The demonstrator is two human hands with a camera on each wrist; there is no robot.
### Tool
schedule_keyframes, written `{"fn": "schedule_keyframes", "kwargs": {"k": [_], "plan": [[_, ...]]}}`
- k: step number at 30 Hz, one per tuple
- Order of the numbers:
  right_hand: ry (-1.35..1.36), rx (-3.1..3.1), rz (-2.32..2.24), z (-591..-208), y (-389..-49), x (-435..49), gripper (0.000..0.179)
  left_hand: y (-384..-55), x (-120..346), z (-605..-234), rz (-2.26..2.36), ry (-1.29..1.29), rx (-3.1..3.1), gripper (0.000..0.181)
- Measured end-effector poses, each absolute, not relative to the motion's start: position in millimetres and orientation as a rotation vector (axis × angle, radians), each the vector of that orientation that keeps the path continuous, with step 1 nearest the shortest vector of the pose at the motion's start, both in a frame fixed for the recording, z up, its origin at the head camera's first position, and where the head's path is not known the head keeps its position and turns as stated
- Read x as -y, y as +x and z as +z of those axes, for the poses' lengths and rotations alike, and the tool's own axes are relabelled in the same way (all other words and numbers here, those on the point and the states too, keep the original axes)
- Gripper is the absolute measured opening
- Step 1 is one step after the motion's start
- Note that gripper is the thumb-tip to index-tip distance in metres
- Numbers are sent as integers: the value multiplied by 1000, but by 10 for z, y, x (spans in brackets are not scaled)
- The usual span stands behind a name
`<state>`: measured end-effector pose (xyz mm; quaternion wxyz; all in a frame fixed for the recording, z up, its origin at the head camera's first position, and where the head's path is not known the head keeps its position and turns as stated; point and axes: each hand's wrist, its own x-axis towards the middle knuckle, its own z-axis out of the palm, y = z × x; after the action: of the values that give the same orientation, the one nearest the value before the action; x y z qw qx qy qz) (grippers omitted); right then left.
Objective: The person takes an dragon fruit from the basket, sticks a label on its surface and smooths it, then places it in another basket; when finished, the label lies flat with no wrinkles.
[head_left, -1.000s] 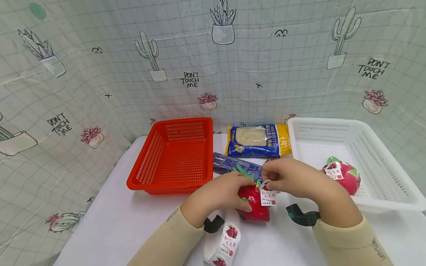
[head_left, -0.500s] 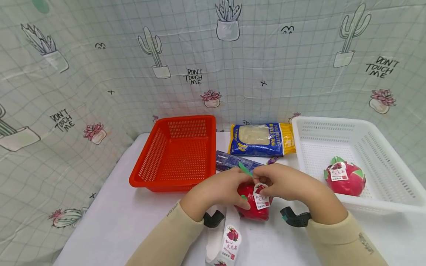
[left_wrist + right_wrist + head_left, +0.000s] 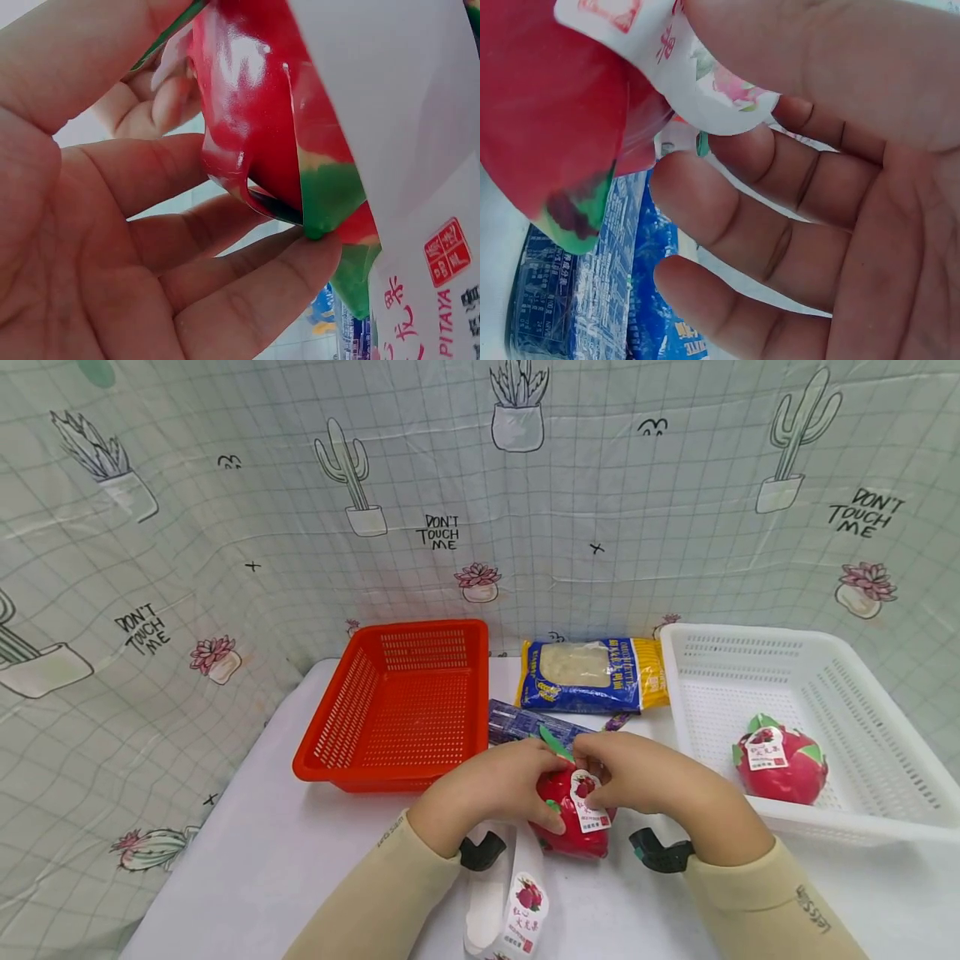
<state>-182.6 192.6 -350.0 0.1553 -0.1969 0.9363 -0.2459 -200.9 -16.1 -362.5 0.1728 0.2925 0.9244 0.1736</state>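
A red dragon fruit with green leaf tips [image 3: 568, 843] rests on the white table between both hands. My left hand [image 3: 491, 789] grips it from the left, thumb in front and fingers behind. Pinched at its upper edge by my right hand [image 3: 652, 781] is a white printed sticker [image 3: 592, 814], its lower part lying against the fruit's front. In the right wrist view the sticker's rounded end [image 3: 718, 101] stands off the fruit under the thumb. Below the left wrist lies a roll of the same stickers [image 3: 517, 910]; its white strip [image 3: 405, 127] crosses the left wrist view.
An orange-red basket [image 3: 318, 768] stands at the left. The white basket [image 3: 847, 827] at the right holds another dragon fruit [image 3: 787, 777] with a sticker on it. Behind the hands lie a dark blue package [image 3: 517, 720] and a blue and yellow noodle bag [image 3: 622, 693].
My right hand has moved left and brought the sticker from beside the fruit onto its front. My left hand keeps its grip on the fruit. The head view has shifted slightly.
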Motion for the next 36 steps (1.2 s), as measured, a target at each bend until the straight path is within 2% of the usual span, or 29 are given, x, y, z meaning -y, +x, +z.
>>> {"fn": "schedule_keyframes", "kwargs": {"k": [5,14,24,36], "plan": [[-571,-2694,-707,-3526,-1836,-1950,29,-2002,154,-3620,491,831,-2615,76],[-630,-2728,-708,-3583,-1901,-1982,9,-2001,140,-3614,487,829,-2619,76],[-592,-2750,-702,-3594,-1915,-1953,12,-2001,133,-3624,484,838,-2625,76],[-540,-2577,-696,-3591,-1876,-2047,56,-2005,155,-3622,507,821,-2615,76]]}}
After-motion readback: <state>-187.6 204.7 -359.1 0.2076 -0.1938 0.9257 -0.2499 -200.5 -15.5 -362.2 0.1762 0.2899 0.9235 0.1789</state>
